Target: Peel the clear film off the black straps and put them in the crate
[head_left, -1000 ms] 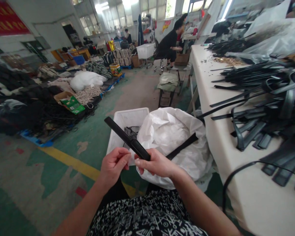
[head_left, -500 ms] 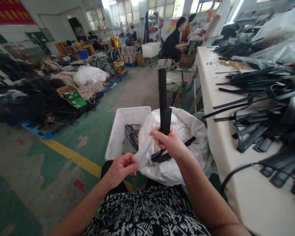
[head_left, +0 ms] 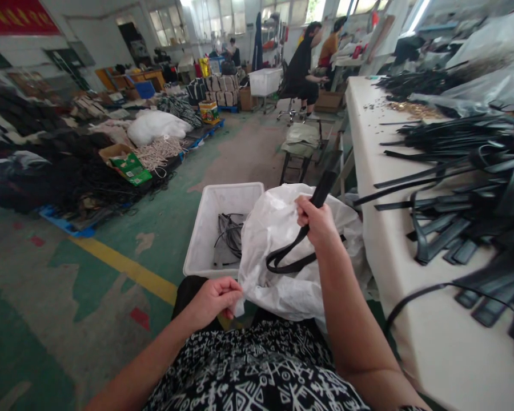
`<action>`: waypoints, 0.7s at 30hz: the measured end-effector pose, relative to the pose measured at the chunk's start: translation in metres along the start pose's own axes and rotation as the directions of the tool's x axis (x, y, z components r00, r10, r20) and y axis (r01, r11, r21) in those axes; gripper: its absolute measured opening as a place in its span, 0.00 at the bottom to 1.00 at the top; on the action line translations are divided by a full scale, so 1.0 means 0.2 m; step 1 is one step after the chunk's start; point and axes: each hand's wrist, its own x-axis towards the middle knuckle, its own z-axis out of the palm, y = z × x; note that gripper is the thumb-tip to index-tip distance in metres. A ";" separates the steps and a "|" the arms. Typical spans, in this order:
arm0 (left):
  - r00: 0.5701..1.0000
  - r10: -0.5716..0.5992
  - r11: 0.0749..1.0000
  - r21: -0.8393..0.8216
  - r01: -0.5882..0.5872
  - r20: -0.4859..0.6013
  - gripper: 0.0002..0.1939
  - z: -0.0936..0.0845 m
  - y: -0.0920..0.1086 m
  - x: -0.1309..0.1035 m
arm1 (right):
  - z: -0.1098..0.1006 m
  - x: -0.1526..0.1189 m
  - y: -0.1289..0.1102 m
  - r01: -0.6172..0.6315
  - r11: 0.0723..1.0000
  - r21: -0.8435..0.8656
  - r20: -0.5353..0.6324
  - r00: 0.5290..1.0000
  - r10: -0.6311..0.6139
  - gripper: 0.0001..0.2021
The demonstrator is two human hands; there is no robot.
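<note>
The left hand (head_left: 216, 298) pinches a small white piece (head_left: 239, 308), its fingertips nearly together. The right hand (head_left: 317, 221) grips one black strap (head_left: 324, 187), which loops over one white sack (head_left: 259, 225). Beside that sits one white bin (head_left: 197, 234); farther off, one stool (head_left: 300, 138).

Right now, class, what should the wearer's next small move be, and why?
Probably raise the right hand slightly. It grips the black strap, whose loop droops over the white bag, so lifting may keep it from snagging. The left hand appears to pinch the bag's edge, which should help steady it.
</note>
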 end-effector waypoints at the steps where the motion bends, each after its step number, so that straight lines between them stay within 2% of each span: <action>1: 0.999 0.014 0.998 -0.064 -0.016 -0.034 0.17 0.00 -0.01 0.02 | -0.02 0.02 -0.01 -0.001 1.000 -0.029 0.026 1.000 0.002 0.13; 4: 0.985 0.121 0.948 -0.279 -0.151 -0.122 0.22 -0.01 0.01 0.08 | -0.08 0.05 0.01 -0.033 0.980 -0.196 0.071 0.996 0.047 0.13; 7: 0.975 0.177 0.881 -0.420 -0.217 -0.132 0.25 -0.01 0.07 0.10 | -0.14 0.07 0.08 -0.077 0.908 -0.412 -0.029 0.997 0.071 0.12; 10: 0.978 0.147 0.864 -0.461 -0.201 -0.151 0.28 0.00 0.09 0.10 | -0.21 0.06 0.14 -0.149 0.823 -0.549 -0.141 0.986 0.085 0.13; 12: 0.966 0.154 0.884 -0.408 -0.228 -0.206 0.23 0.00 0.08 0.10 | -0.24 0.03 0.14 -0.157 0.813 -0.560 -0.168 0.983 0.075 0.14; 15: 0.914 0.246 0.925 -0.202 -0.321 -0.324 0.14 0.01 0.08 0.10 | -0.23 -0.06 0.09 -0.106 0.848 -0.519 -0.070 0.994 0.082 0.17; 17: 0.872 0.329 0.927 -0.052 -0.371 -0.361 0.15 0.02 0.10 0.09 | -0.20 -0.14 0.05 -0.104 0.867 -0.488 0.051 0.988 0.147 0.18; 18: 0.859 0.361 0.923 0.007 -0.385 -0.363 0.16 0.02 0.11 0.08 | -0.17 -0.18 0.03 -0.120 0.871 -0.476 0.135 0.969 0.208 0.18; 19: 0.852 0.386 0.918 0.058 -0.392 -0.355 0.17 0.03 0.12 0.08 | -0.14 -0.22 0.03 -0.140 0.873 -0.466 0.235 0.932 0.275 0.19; 21: 0.839 0.432 0.902 0.144 -0.407 -0.331 0.19 0.05 0.14 0.06 | -0.07 -0.30 0.05 -0.175 0.876 -0.450 0.450 0.803 0.392 0.21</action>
